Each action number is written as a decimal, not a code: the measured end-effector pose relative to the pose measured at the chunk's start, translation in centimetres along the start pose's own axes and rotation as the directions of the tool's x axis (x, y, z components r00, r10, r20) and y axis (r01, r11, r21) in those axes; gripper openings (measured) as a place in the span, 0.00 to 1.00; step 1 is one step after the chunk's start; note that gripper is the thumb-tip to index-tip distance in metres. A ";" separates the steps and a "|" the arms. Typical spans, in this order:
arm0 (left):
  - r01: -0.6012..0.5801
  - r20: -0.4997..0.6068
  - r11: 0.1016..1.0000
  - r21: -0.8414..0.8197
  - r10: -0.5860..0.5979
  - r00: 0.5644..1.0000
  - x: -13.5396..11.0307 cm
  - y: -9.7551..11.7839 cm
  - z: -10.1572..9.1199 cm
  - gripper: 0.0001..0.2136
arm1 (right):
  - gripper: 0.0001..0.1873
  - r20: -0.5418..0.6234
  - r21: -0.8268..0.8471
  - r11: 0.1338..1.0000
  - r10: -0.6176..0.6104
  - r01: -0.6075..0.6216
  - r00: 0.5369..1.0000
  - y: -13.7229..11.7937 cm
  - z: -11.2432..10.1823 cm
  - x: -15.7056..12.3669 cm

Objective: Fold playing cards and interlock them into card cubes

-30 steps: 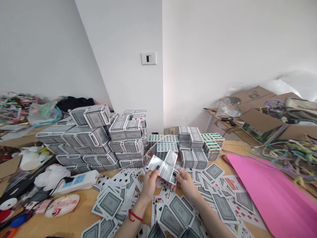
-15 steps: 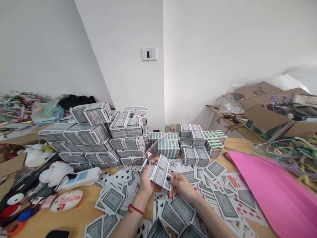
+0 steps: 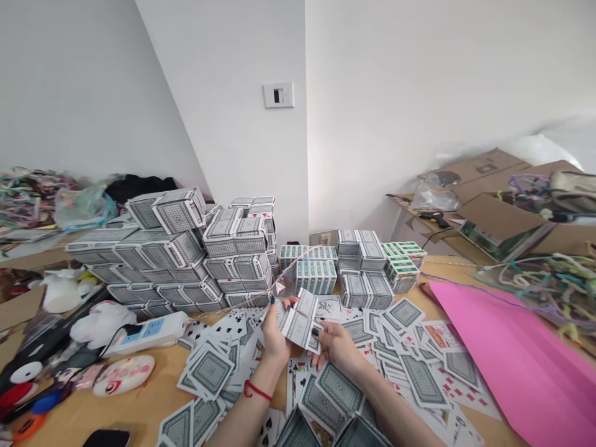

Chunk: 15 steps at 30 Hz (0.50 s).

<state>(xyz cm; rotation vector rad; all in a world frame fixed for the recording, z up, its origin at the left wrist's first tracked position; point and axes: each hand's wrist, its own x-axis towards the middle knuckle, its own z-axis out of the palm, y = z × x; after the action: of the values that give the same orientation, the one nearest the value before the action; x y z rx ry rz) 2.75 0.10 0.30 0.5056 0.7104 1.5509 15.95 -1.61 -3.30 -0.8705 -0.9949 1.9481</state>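
Between my two hands is a structure of folded playing cards (image 3: 300, 328), grey-patterned backs outward, held above the table. My left hand (image 3: 276, 335) grips its left side, thumb up along the edge. At its lower right, my right hand (image 3: 339, 349) pinches a card, thumb on top and fingers underneath. Loose playing cards (image 3: 210, 371) lie scattered to the left, and more spread cards (image 3: 423, 380) lie to the right, some face up. Close to me, below my wrists, stand open box shapes made of cards (image 3: 298, 429).
Stacked card blocks (image 3: 174, 248) rise at the back left, with a smaller stack (image 3: 365, 288) right of centre. Green-and-white card boxes (image 3: 316, 276) stand between them. A pink sheet (image 3: 493, 354) covers the right side. At left lie a power strip (image 3: 153, 332) and a phone (image 3: 107, 438).
The view has shifted slightly. Both hands stay on the folded cards, and the held piece has tilted a little, with my right fingers still at its lower right edge.
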 end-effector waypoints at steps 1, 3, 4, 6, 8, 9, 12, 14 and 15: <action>-0.004 -0.001 1.000 0.000 0.004 1.000 -0.1 0.0 0.1 0.13 | 0.21 -0.006 0.005 1.000 -0.004 0.004 1.000 0.0 0.0 0.0; -0.007 -0.005 1.000 0.005 0.007 1.000 -0.2 0.0 0.2 0.12 | 0.21 -0.020 0.014 1.000 -0.013 0.013 1.000 0.0 0.2 -0.1; -0.006 -0.009 1.000 0.014 0.007 1.000 -0.2 0.0 0.3 0.12 | 0.21 -0.029 0.017 1.000 -0.018 0.018 0.999 0.0 0.3 -0.1; -0.003 -0.020 0.999 0.038 0.004 1.000 -0.2 -0.1 0.3 0.12 | 0.21 -0.043 0.017 1.000 -0.021 0.022 0.999 0.0 0.4 -0.1; -0.009 -0.023 0.999 0.050 0.011 1.000 -0.2 -0.2 0.3 0.12 | 0.21 -0.051 0.014 1.000 -0.024 0.025 0.998 0.0 0.5 -0.1; -0.016 -0.020 0.999 0.050 0.017 1.000 -0.1 -0.2 0.2 0.12 | 0.21 -0.053 0.014 1.000 -0.026 0.027 0.998 0.1 0.5 0.0; -0.035 -0.002 0.998 0.052 0.035 0.999 0.0 -0.3 0.1 0.12 | 0.20 -0.055 0.021 0.999 -0.034 0.035 0.998 0.0 0.5 0.0; -0.040 0.013 0.997 0.066 0.039 0.999 0.0 -0.3 0.2 0.12 | 0.20 -0.048 0.031 0.999 -0.043 0.045 0.998 -0.1 0.5 -0.1; -0.041 0.021 0.996 0.077 0.039 0.999 -0.1 -0.2 0.3 0.12 | 0.20 -0.041 0.035 0.998 -0.047 0.048 0.998 -0.1 0.5 -0.1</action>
<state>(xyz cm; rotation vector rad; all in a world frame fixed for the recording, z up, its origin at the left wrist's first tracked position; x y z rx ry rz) 3.11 0.06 0.36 0.5948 0.7514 1.5585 15.67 -1.84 -2.93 -0.8547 -0.9464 1.8957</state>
